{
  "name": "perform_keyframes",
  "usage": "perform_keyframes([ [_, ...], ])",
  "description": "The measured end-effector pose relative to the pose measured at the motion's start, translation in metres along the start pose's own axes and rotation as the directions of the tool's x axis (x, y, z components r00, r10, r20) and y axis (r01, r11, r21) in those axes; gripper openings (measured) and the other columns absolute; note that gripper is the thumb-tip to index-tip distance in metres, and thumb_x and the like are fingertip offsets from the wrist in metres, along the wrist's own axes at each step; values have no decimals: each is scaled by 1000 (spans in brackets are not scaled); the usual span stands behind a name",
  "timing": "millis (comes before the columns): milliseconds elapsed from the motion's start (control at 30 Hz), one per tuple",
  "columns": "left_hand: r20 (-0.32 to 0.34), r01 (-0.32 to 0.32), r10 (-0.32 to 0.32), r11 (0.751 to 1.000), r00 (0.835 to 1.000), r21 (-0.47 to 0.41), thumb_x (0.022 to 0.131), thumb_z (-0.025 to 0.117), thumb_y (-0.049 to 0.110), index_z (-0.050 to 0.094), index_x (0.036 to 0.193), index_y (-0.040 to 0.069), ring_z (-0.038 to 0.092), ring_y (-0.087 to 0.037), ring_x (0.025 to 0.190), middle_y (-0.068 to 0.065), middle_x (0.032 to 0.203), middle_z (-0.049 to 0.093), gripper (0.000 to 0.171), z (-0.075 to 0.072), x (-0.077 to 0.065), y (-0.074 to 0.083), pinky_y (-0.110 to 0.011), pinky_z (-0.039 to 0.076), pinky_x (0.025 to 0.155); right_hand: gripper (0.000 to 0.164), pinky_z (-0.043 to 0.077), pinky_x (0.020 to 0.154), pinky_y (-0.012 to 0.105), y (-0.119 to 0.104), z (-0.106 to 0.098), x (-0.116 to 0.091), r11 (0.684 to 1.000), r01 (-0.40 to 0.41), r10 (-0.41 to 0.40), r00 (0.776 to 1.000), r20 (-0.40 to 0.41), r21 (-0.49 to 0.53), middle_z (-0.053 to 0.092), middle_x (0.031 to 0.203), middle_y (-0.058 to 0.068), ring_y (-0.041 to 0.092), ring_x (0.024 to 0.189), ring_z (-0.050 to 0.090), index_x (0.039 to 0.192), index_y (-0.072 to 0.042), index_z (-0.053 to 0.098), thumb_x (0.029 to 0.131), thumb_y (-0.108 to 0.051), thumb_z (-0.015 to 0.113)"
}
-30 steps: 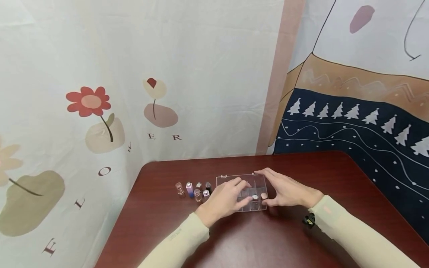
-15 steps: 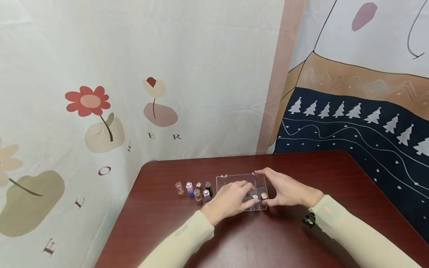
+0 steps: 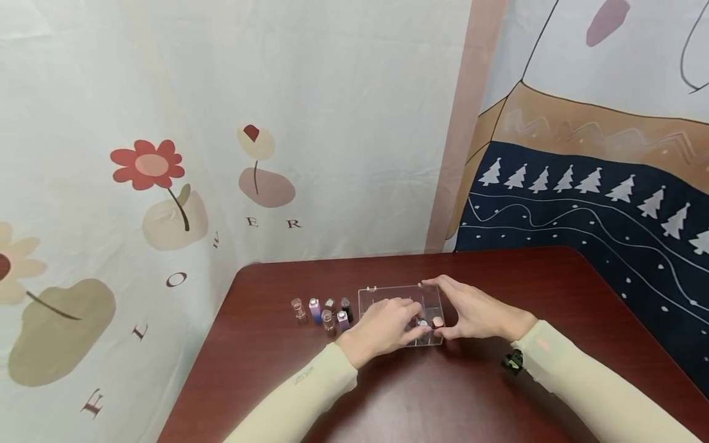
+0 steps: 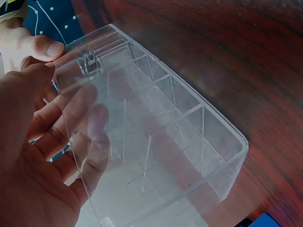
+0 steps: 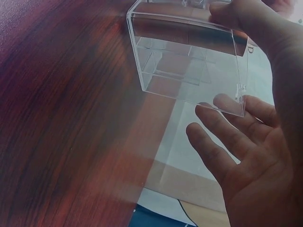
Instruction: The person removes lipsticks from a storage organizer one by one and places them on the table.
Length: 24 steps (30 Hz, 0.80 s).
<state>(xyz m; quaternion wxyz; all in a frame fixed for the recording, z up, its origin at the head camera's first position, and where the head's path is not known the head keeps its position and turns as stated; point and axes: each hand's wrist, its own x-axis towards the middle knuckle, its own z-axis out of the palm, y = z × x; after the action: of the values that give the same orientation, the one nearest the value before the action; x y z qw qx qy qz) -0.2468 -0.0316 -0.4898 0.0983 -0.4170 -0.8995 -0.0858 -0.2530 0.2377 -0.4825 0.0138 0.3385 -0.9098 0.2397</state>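
Note:
A clear plastic compartment box [image 3: 367, 301] lies on the table in front of me; dividers show through its wall in the left wrist view. My left hand [image 3: 384, 326] is over it with relaxed, bent fingers on top and the thumb at the front edge, beside a small latch [image 4: 89, 62]. Through the plastic its fingertips show. My right hand [image 3: 480, 312] grips the right end, thumb at the front corner and fingers toward the back corner. Two pale spots between the hands are too small to make out. The left hand hides much of the box's middle.
Left of the box stand several small bottles, among them a pink-to-blue one [image 3: 315, 311], a clear one [image 3: 300, 311] and a dark one [image 3: 346, 307]. The reddish-brown table [image 3: 404, 394] meets printed cloth [image 3: 343, 123] at the back.
My left hand has slid right along the box, bringing its thumb close to the right thumb. The right hand keeps its place at the right end; the box and bottles stay put.

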Motion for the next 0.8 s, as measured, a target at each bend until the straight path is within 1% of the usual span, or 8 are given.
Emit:
perform_keyframes([
  [200, 5, -10, 10, 1000, 1000, 17, 113, 76, 50, 82, 120, 24, 77, -6, 84, 8, 110, 83, 27, -1, -1, 1, -25, 66, 74, 99, 66, 114, 56, 1, 0, 0, 1000, 6, -6, 1000, 1, -4, 67, 157, 8, 21, 130, 76, 167, -10, 50, 86, -33, 103],
  [400, -15, -14, 14, 1000, 1000, 14, 113, 77, 48, 81, 120, 23, 77, -7, 84, 7, 110, 83, 26, -1, -1, 1, -25, 67, 74, 98, 66, 113, 55, 1, 0, 1, 1000, 7, -7, 1000, 6, 1, 67, 156, 9, 26, 127, 77, 166, -10, 50, 87, -33, 103],
  [600, -41, -16, 16, 1000, 999, 12, 114, 76, 47, 80, 119, 23, 77, -8, 83, 7, 111, 83, 25, -3, -2, 0, -27, 66, 73, 98, 67, 111, 54, 0, -1, 0, 1000, -4, 4, 1000, 7, 10, 67, 157, 9, 25, 125, 77, 167, -11, 50, 87, -33, 102],
  [800, -64, -19, 20, 1000, 998, 7, 115, 76, 45, 80, 120, 22, 79, -9, 85, 7, 112, 83, 24, -7, -2, 0, -27, 67, 75, 98, 68, 108, 51, 1, 1, 0, 1000, 3, -3, 1000, -5, -2, 68, 155, 9, 22, 122, 78, 166, -9, 51, 86, -33, 103],
])
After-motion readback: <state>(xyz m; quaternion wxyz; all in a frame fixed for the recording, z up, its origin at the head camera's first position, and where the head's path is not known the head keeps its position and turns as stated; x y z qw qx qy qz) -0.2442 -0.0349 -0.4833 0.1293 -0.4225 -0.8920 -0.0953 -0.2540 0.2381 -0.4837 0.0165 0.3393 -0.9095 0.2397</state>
